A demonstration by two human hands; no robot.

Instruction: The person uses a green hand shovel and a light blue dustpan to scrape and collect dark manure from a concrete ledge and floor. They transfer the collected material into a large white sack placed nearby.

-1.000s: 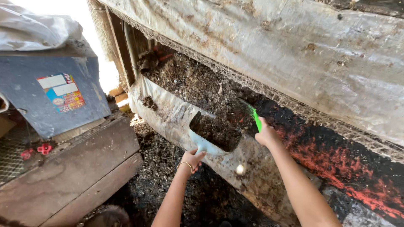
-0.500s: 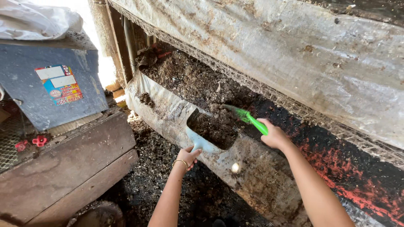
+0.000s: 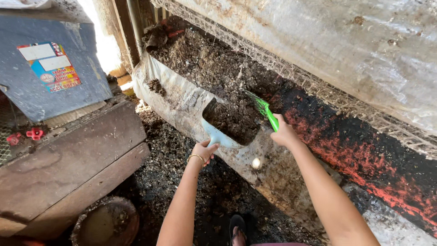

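My left hand (image 3: pixel 203 151) grips the handle of a light blue scoop (image 3: pixel 218 133) filled with dark soil, held against the plastic wall of a long trough. My right hand (image 3: pixel 284 133) holds a green hand rake (image 3: pixel 264 109) whose tines touch the soil heap (image 3: pixel 214 68) just beyond the scoop's mouth. The trough is lined with dirty plastic sheet (image 3: pixel 182 102) and backed by wire mesh (image 3: pixel 291 70).
A worn wooden platform (image 3: pixel 68 164) stands at left with a grey board (image 3: pixel 50 77) leaning above it. A round muddy basin (image 3: pixel 107 223) sits on the littered ground. My sandalled foot (image 3: pixel 238 228) is below. Plastic sheeting (image 3: pixel 346 41) hangs over the trough.
The green rake has swung down from upright to lie against the soil by the scoop. The view has drawn closer to the trough; my left hand stays on the scoop.
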